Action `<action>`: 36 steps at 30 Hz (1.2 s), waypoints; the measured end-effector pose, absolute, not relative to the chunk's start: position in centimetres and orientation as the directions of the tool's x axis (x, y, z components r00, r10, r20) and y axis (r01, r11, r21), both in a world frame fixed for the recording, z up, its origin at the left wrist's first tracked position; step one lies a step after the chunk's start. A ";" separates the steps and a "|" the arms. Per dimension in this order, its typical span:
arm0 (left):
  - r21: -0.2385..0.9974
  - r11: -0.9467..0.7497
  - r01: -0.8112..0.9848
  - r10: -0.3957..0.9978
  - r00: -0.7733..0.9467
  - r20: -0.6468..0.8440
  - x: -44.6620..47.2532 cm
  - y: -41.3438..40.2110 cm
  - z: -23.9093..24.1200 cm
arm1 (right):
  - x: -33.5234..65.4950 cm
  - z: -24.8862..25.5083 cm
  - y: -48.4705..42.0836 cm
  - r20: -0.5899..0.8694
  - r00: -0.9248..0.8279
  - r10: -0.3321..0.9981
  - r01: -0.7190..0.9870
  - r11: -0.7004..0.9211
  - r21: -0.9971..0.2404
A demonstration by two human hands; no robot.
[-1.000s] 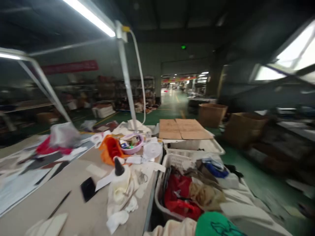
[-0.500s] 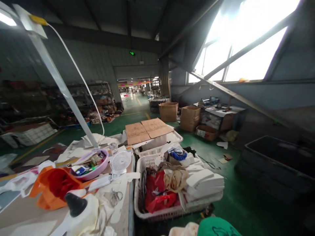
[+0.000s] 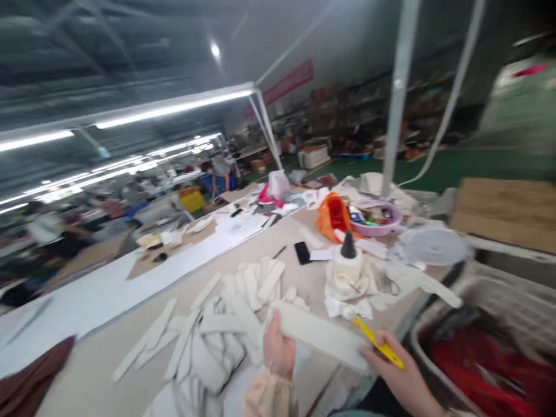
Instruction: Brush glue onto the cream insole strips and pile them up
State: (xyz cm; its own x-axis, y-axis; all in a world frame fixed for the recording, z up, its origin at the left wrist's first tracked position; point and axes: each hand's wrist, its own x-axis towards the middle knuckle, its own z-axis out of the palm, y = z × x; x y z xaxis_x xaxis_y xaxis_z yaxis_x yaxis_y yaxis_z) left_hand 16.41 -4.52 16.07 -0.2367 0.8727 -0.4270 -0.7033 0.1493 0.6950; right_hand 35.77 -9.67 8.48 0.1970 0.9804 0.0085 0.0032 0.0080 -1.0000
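Note:
My left hand point(image 3: 279, 346) grips the left end of a long white padded strip point(image 3: 324, 331), thumb on top. Its right end reaches my right hand point(image 3: 393, 365), whose fingers close round a slim yellow-handled tool point(image 3: 377, 340) and touch or nearly touch the strip. The tool's tip is blurred beside white scraps, so its kind is unclear. A loose pile of similar white strips point(image 3: 226, 324) lies on the table left of my left hand. Beyond the held strip, a white bottle with a black cone cap point(image 3: 347, 260) stands among crumpled cloth point(image 3: 367, 281).
On the table point(image 3: 117, 353) sit a black phone point(image 3: 301, 253), an orange bag point(image 3: 333, 215), a lilac basin point(image 3: 382, 227) of small items and a white fan point(image 3: 434, 244). At right stands a white crate point(image 3: 419, 341) with red material. A metal post point(image 3: 397, 98) rises behind the basin.
My view has swung left from the crates and window to the worktable. Both hands, the held white strip and the yellow-handled tool now show; earlier, no hand was clearly in view.

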 end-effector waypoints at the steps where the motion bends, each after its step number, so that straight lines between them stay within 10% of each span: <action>1: 0.683 0.067 -0.727 0.861 -0.304 -0.408 14.9 -5.5 16.0 | 35.9 8.1 -9.2 0.019 0.191 0.981 0.007 0.017 -1.000; 18: 0.643 -0.349 -0.682 0.724 -0.632 -0.277 12.5 -10.0 15.4 | 34.9 9.7 -7.1 0.046 -0.181 0.982 0.136 0.071 -0.988; 36: 0.567 -0.394 -0.723 0.640 -0.659 -0.396 11.5 -11.6 14.5 | 33.6 10.4 -5.1 0.061 -0.298 0.953 0.028 0.073 -0.997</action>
State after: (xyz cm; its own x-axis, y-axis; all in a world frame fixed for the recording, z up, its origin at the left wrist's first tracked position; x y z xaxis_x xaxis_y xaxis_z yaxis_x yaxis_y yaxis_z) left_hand 11.51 -11.55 14.54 -0.6589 0.6395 -0.3960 -0.7233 -0.3940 0.5671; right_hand 33.58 -5.08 10.44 -0.2981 0.9525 0.0614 0.0279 0.0730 -0.9969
